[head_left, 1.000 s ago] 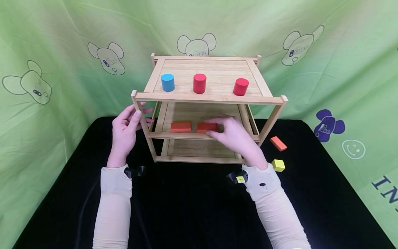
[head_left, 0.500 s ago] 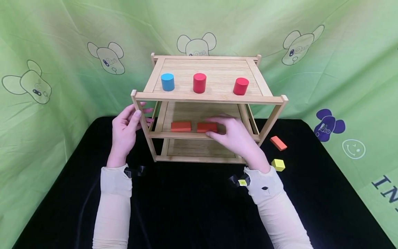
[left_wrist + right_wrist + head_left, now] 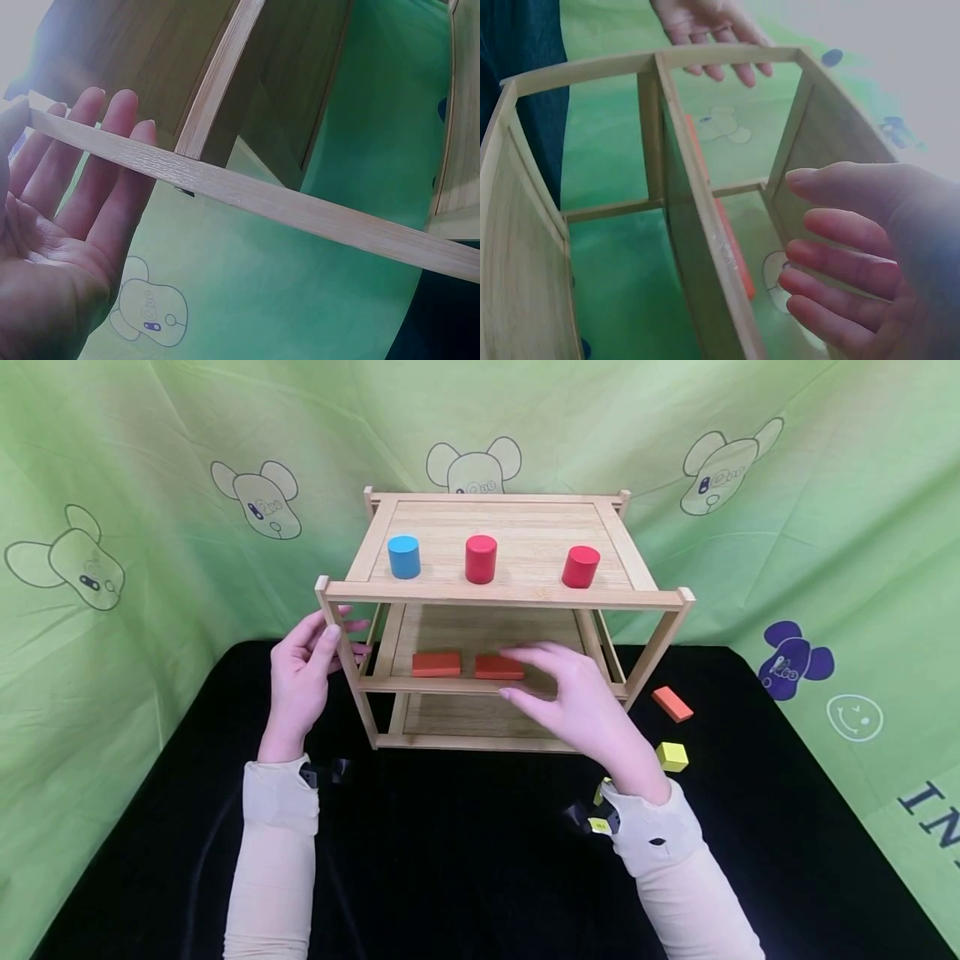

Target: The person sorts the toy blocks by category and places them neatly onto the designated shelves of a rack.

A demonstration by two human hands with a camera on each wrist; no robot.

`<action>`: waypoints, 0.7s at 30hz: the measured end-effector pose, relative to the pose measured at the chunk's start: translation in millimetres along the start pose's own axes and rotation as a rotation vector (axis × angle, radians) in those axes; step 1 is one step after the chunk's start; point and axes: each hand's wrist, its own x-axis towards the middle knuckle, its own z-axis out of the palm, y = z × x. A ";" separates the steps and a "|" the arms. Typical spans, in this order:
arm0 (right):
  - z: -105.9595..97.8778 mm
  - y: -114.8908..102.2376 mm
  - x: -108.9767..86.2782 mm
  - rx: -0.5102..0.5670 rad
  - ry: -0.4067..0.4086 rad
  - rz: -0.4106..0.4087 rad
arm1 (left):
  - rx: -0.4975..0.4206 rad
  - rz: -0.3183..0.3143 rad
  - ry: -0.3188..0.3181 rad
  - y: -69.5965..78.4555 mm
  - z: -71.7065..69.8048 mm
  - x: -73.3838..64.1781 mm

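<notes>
A small three-tier wooden shelf (image 3: 517, 597) stands in the middle of the head view. My left hand (image 3: 300, 672) holds its front left post (image 3: 247, 187) lightly, thumb in front and fairly straight fingers behind. Two red-orange blocks lie side by side on the middle tier: a left block (image 3: 436, 665) and a right block (image 3: 498, 667). My right hand (image 3: 581, 693) is just right of the right block, thumb and fingers spread apart with nothing between them. In the right wrist view the blocks show as an orange strip (image 3: 735, 251) along the tier's edge.
On the top tier stand a blue cylinder (image 3: 404, 557), a red cylinder (image 3: 481, 560) and another red cylinder (image 3: 581, 567). Right of the shelf, an orange block (image 3: 672, 703) and a yellow cube (image 3: 672, 757) lie on the black cloth (image 3: 465, 860). A green curtain (image 3: 172, 410) hangs behind.
My right hand has let go of the right block and drawn back toward the lower right, its fingers widening. The block stays on the middle tier. The left hand has not moved.
</notes>
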 end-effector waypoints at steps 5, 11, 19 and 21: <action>-4.7 -6.7 -6.2 -0.001 0.020 -0.027 | 0.006 -0.004 -0.001 -0.9 -0.5 0.0; -11.7 -14.8 -13.1 0.016 0.056 -0.060 | 0.006 -0.004 0.000 0.0 -0.5 -0.1; -18.7 -21.7 -18.8 0.042 0.129 -0.124 | 0.010 0.003 -0.001 -0.7 -0.6 0.0; -20.0 -22.4 -20.1 0.047 0.144 -0.131 | 0.012 0.006 0.000 -0.7 -0.5 0.0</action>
